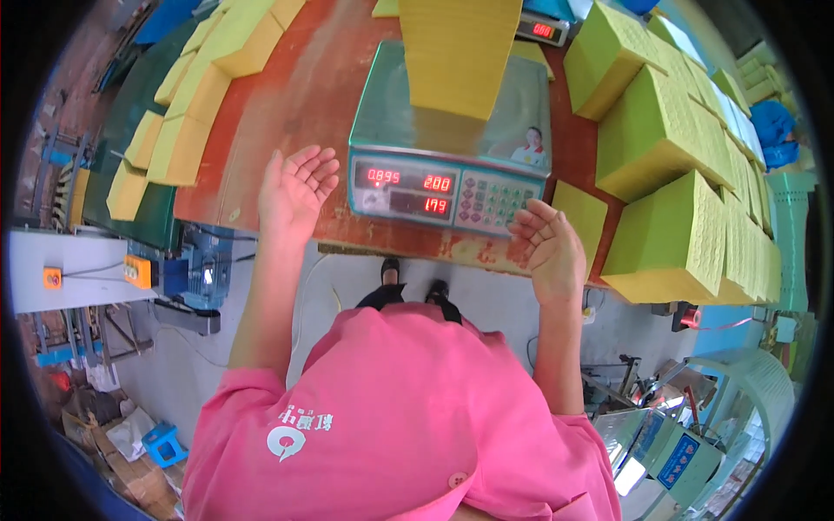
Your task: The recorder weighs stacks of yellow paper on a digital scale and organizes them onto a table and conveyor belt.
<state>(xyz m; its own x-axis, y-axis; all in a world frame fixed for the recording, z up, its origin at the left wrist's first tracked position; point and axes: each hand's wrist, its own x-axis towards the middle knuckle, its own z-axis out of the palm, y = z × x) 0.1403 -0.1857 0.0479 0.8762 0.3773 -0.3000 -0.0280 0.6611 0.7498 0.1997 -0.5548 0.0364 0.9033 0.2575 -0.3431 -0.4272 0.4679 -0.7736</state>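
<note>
A tall stack of yellow paper sheets [452, 56] stands on the plate of a digital weighing scale [380, 117], whose red digits are lit. My left hand [300, 187] hovers just left of the scale's display, palm up, its fingers apart and slightly curled, with nothing in it. By the scale's front right corner, near the keypad [497, 200], is my right hand [549, 243]. Its fingers are loosely bent and apart, and it too holds nothing. Neither hand touches the yellow stack.
Yellow paper stacks [660, 130] crowd the table's right side, and more stacks [195, 108] line its left. A second scale [543, 30] sits at the back. The worn red tabletop [252, 130] ends just in front of the scale. A green chair [738, 391] is at lower right.
</note>
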